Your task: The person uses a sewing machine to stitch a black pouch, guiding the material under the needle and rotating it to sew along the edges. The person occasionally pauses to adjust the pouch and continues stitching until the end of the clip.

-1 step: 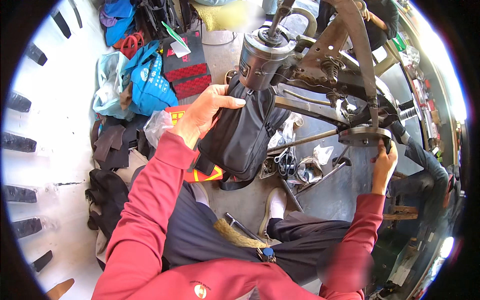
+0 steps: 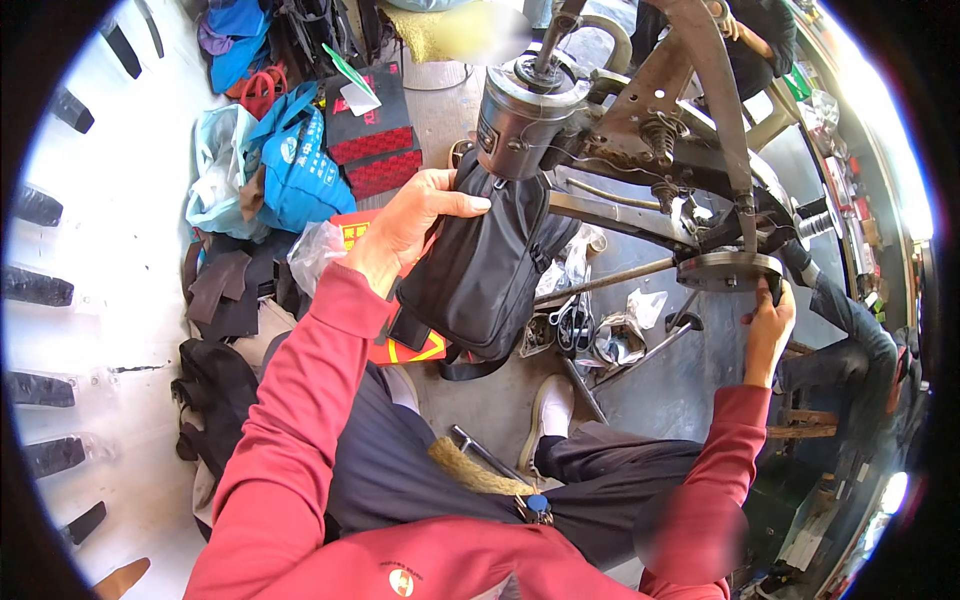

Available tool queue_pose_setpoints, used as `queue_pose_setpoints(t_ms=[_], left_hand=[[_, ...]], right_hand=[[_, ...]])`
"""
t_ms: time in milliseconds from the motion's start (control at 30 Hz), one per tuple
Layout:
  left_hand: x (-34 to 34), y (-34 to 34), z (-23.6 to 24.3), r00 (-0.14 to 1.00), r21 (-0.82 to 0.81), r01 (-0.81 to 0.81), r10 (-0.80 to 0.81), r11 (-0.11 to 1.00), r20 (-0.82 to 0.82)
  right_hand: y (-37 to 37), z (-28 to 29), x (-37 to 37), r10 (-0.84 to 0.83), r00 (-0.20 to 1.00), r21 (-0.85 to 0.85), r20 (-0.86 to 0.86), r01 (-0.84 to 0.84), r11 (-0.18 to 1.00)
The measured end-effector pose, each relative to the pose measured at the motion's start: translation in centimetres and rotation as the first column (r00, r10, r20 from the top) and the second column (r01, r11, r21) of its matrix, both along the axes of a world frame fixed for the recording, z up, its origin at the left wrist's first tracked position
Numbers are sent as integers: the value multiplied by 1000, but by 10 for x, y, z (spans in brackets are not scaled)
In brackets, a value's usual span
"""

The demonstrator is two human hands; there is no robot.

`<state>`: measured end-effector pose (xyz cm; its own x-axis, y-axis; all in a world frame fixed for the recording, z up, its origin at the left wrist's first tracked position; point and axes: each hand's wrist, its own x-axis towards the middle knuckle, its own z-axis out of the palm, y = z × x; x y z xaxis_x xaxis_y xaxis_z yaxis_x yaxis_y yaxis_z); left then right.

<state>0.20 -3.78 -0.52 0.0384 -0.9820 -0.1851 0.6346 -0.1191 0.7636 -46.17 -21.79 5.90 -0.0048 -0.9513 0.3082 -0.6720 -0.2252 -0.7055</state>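
A black bag hangs under the cylindrical metal head of a hand-cranked sewing machine, its upper end beneath the head. At the bag's upper left edge is my left hand, closed on it with the thumb laid on top. My right hand is at the rim of the machine's round metal handwheel, fingers curled against its right side. Part of those fingers is hidden behind the wheel. Two springs, one of them a coil spring, and a curved metal arm rise above the wheel.
On the left lie a blue bag, a red-and-black box and dark cloth scraps. Scissors and an open bag of small parts are on the floor below the machine. Another person sits beyond it.
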Motion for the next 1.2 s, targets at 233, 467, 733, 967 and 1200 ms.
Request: queue_pose_setpoints(t_ms=[233,467,733,967,1200], left_hand=[[2,0,1,1000,5,15,-16,1000,6],[5,0,-1,996,-16,55,-53,998,76],[7,-4,-1,995,-15,72,-71,997,70],[8,-4,2,995,-23,64,-62,998,79],[7,-5,2,995,7,36,-36,999,95]], right_hand=[[-19,-16,-27,-31,999,96,5,31,995],[-21,-23,-29,-37,999,54,-4,38,998],[-39,-58,-52,-67,998,186,-15,69,980],[-4,-110,8,85,996,558,5,-73,827],[27,-34,49,228,972,212,62,-236,948]])
